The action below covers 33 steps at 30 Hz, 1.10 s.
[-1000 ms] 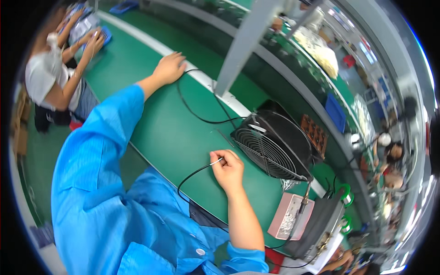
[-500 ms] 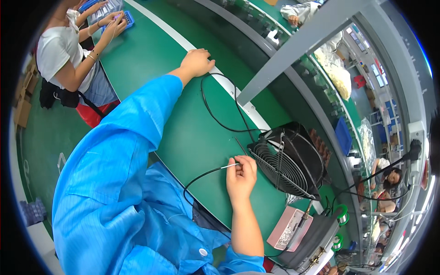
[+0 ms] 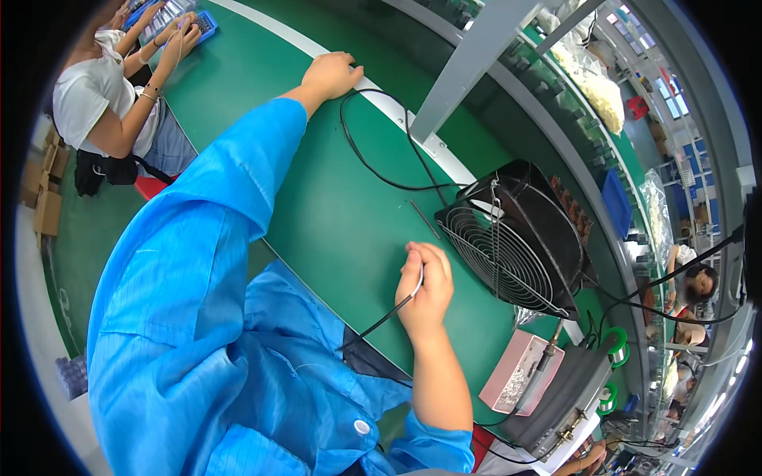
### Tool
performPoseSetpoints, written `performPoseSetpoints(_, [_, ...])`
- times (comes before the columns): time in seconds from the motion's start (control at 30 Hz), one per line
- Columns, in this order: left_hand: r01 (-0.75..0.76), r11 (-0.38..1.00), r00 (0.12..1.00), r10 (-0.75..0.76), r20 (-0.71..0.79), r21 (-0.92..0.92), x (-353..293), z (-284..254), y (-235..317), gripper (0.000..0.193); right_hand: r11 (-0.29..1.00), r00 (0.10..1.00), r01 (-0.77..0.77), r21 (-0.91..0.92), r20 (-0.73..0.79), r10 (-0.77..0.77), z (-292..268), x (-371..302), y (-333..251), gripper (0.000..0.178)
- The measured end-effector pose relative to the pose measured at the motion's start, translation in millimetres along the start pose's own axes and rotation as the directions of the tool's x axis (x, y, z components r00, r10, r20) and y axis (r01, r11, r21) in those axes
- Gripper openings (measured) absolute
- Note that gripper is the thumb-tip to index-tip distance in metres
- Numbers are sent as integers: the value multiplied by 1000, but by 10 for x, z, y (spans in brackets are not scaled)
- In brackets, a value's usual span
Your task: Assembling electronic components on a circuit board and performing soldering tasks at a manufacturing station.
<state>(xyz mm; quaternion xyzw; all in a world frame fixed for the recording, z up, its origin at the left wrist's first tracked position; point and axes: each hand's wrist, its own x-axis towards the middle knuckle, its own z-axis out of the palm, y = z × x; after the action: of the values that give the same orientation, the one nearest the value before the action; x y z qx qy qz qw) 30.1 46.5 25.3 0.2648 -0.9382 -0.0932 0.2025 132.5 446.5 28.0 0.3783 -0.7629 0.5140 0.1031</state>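
The right hand (image 3: pixel 426 292) pinches 1 black cable (image 3: pixel 382 320), which slants down-left to the near edge of the green worktable (image 3: pixel 357 246); the left hand (image 3: pixel 330 75), farther off, lies palm-down, its grip hard to tell.

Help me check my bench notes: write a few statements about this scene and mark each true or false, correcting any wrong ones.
1. The right hand holds a black cable with a light-coloured end part. True.
2. The left hand is gripping the fan. False: it is at the white strip along the far edge of the green table, apart from the fan.
3. The fan has a round wire grille on the side facing the person. True.
4. The pink box is to the left of the right hand. False: it is to the right.
5. Two green spools show on the right of the view. True.
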Motion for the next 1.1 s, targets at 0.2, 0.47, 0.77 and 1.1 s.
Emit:
performPoseSetpoints(0.2, [44, 999, 999, -44, 16, -4, 10, -1, 16, 44, 964, 958, -255, 69, 155, 242, -27, 61, -64, 15])
performPoseSetpoints(0.47, [39, 998, 999, -38, 19, -54, 8, -10, 17, 44, 971, 967, -221, 95, 152, 205, -11, 3, -5, 15])
performPoseSetpoints(0.77, [52, 995, 999, -51, 11, -85, -19, -76, 63, 42, 952, 988, -153, 264, 73, 138, -56, 6, 22, 17])
performPoseSetpoints(1.1, [33, 997, 999, -33, -1, -69, -36, -45, 43, 40, 988, 985, -79, 129, 164, 57, -58, 25, -36, 22])
